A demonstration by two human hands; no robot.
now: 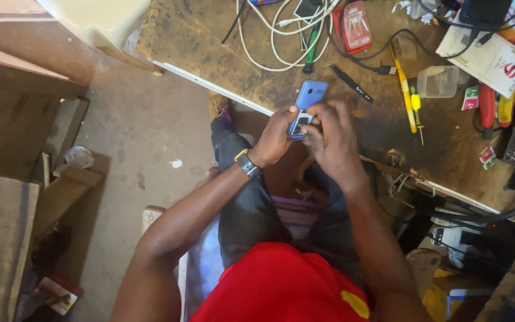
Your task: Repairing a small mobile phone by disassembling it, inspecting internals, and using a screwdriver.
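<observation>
A small blue mobile phone (308,98) with its back cover off is held above the front edge of a worn wooden workbench (210,53). My left hand (275,138) grips the phone's lower end from the left, thumb on its side. From the right, my right hand (332,140) has its fingertips on the open compartment at the phone's lower part. A dark band with a yellow edge sits on my left wrist (247,163). What lies under my right fingertips is hidden.
On the bench lie white cables (281,48), a green screwdriver (311,50), a red clear case (356,27), yellow screwdrivers (408,98), a clear plastic box (437,81), red-handled tools (487,107) and a white booklet (490,56). Wooden planks (7,238) stand on the concrete floor to the left.
</observation>
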